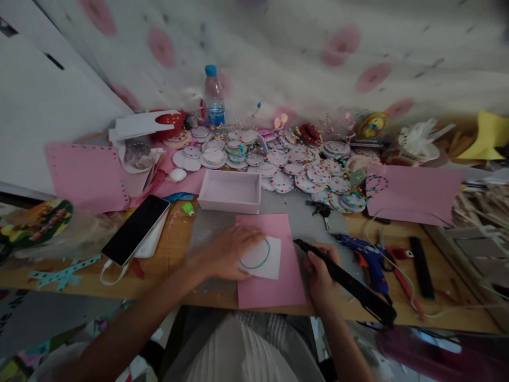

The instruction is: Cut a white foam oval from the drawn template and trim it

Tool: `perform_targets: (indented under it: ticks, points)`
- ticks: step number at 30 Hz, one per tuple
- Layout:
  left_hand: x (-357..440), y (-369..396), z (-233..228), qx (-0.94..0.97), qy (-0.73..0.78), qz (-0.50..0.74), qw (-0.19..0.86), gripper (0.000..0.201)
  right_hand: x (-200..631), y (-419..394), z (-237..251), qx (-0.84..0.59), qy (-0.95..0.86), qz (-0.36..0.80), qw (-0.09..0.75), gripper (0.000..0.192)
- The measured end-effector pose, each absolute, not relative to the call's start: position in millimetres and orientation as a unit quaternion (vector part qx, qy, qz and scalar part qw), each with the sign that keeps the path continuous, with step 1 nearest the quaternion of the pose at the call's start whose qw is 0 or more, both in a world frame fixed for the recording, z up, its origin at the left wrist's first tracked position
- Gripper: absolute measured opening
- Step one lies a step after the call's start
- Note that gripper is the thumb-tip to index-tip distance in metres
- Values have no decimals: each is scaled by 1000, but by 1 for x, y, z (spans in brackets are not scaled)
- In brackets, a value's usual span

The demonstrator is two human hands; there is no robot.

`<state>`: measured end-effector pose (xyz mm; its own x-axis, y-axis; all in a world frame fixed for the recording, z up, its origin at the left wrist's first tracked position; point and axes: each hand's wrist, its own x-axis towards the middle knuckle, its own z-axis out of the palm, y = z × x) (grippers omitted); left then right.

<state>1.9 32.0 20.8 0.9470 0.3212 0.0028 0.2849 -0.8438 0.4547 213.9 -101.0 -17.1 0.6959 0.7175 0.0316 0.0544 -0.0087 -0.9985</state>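
Observation:
My left hand (228, 252) lies flat on a small white card (265, 260) that bears a green drawn circle. The card rests on a pink sheet (274, 284) at the table's front edge. To the right of the sheet, my right hand (321, 268) grips a long black tool (350, 284) whose tip points up and left toward the card. The tool's far end hangs over the table edge.
A pale pink open box (230, 192) sits just behind the pink sheet. Behind it lie several decorated round discs (294, 167) and a water bottle (213, 98). A phone (135, 229) lies at the left, a blue glue gun (368, 260) at the right.

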Motion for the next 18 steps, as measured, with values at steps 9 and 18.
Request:
perform_targets:
  ticks: [9,18]
  points:
    - [11,39,47,974,139,56,170,64,210,-99,-22,-648,-249,272,667,15]
    - [21,45,1,958,204,42,196,113,211,-99,-23,-666,-271,270,641,17]
